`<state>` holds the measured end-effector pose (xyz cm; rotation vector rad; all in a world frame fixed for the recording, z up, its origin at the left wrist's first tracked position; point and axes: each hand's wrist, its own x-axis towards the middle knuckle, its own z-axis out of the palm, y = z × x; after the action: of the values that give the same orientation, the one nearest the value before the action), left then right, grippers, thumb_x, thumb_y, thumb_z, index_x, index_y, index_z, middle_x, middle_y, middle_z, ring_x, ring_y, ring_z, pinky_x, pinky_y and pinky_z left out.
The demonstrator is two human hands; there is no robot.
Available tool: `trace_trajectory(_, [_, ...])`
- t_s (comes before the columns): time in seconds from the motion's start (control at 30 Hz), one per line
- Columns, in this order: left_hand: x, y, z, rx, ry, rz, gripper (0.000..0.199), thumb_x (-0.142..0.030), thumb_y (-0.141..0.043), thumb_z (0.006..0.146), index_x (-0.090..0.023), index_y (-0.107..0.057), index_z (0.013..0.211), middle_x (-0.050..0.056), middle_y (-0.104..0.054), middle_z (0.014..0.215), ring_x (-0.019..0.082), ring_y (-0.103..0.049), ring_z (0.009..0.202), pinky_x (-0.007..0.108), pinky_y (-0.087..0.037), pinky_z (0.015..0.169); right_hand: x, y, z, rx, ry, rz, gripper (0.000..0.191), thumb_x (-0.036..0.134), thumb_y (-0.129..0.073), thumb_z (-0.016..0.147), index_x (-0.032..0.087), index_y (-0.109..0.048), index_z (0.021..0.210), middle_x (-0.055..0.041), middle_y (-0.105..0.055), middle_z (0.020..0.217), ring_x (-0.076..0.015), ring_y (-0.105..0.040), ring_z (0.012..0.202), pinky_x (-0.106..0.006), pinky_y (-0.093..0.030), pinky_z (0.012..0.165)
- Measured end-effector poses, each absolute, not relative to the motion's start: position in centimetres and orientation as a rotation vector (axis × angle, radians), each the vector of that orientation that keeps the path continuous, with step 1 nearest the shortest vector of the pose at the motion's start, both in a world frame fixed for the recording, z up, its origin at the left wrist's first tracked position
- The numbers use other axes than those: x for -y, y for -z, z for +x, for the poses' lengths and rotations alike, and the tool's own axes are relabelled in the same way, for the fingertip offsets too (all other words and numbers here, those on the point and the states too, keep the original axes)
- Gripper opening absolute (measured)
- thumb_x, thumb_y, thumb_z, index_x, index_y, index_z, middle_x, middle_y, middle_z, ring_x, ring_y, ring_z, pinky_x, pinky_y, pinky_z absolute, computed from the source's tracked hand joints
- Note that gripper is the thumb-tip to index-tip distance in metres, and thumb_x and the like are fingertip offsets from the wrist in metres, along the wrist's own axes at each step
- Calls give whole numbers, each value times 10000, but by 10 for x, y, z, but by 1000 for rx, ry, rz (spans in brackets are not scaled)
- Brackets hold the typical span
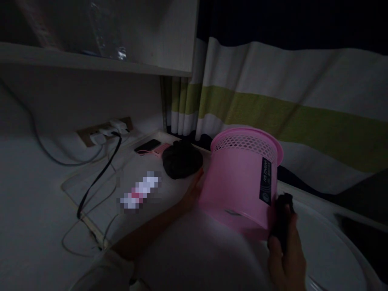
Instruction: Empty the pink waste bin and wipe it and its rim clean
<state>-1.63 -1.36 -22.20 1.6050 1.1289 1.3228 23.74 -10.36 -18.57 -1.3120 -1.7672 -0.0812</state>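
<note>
A pink garbage bin (236, 178) with a mesh band below its rim and a dark label on its side is tilted, part of its base towards me. My left hand (195, 186) grips its left side, the fingers partly hidden behind the wall. At the bin's lower right, my right hand (289, 256) is closed around a dark, roll-shaped bundle (281, 220); the dim light hides its exact kind. That bundle is against or very close to the bin wall. Left of the bin, a crumpled black bag-like lump (182, 159) lies on the white tabletop (176, 190).
A dark phone (147, 146) and a pink power bank (160, 150) with a strap lie at the back. Plugs and cables run from a wall socket (104, 130). A blurred-out bright object (141, 192) is at left. A shelf (145, 66) overhangs; a striped curtain (291, 109) hangs behind.
</note>
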Motion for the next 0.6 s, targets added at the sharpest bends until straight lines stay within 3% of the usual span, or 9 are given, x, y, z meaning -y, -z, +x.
trace_trajectory(0.1, [10,196,-19,-987,-1392,1873,684,-603,-276,847,-224,-190,1410,71,-166,1502,219,-166,1368,414,-166,1104,100,179,240,1690,-107,-1370,572,343,-331,895,250,-149,1429,-49,-261,1461,-283,-267,1316,-506,-279,1036])
trace_trajectory(0.27, [17,122,-3,-735,-1082,2457,597,-551,-412,824,-237,-385,1332,62,-323,1446,240,-189,1361,448,-84,1107,89,172,244,1598,-294,-1390,505,401,-350,893,250,-318,1374,-41,-346,1422,-238,-303,1304,-463,-240,1069])
trace_trajectory(0.37, [24,97,14,-767,-932,2564,656,-534,-418,833,-217,-267,1387,78,-273,1466,217,-182,1364,446,-75,1106,74,165,253,1571,-311,-1396,482,412,-345,896,229,-380,1340,-63,-400,1387,-232,-363,1269,-444,-292,1047])
trace_trajectory(0.5, [27,93,29,-778,-878,2632,689,-544,-426,825,-199,-247,1393,78,-248,1473,209,-172,1367,441,-65,1109,34,128,274,1587,-104,-1408,478,423,-346,893,178,-437,1293,-117,-530,1258,-248,-522,1115,-437,-430,922])
trace_trajectory(0.6, [27,95,34,-791,-908,2645,665,-525,-460,810,-221,-291,1377,66,-295,1457,218,-206,1357,453,-84,1105,-7,84,282,1745,220,-1302,452,405,-392,880,153,-490,1242,-132,-544,1235,-252,-498,1141,-462,-390,960])
